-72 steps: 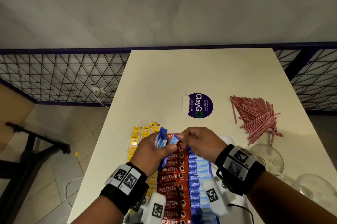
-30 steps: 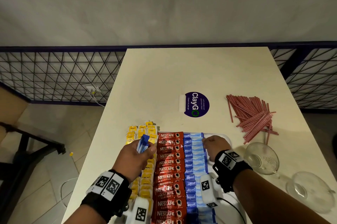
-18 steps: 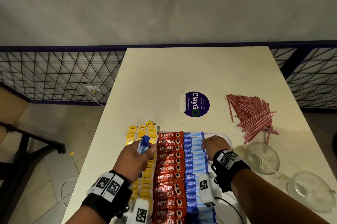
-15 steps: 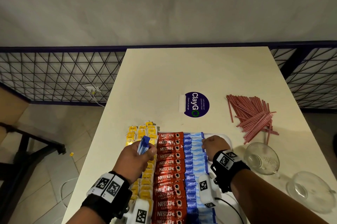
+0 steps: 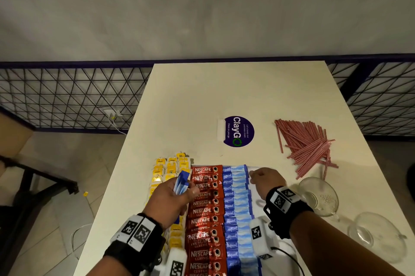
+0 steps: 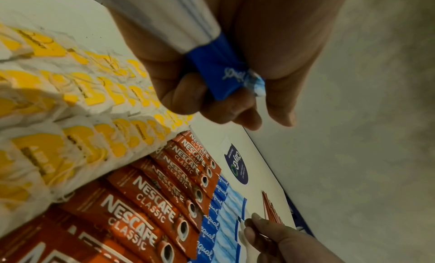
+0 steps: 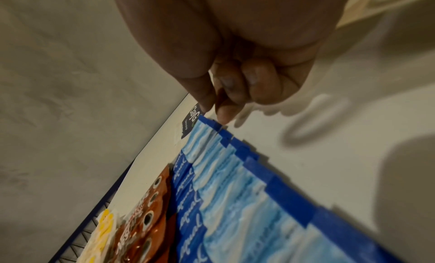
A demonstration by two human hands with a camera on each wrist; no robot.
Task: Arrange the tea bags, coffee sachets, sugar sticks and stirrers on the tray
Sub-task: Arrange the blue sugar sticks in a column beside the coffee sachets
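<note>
Cream table [image 5: 224, 96] is carrying the white tray [image 5: 258, 169]; the right hand [image 5: 266, 180] is pinching down the farthest blue sugar stick [image 7: 207, 125], the left hand [image 5: 170, 199] clutching spare blue sugar sticks [image 5: 182, 182]. Next, probably another stick, then red stirrers [image 5: 307, 147].

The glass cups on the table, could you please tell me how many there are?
2. One glass cup stands just right of the right hand; the other sits farther right, nearer the table edge. More could be out of frame.
</note>
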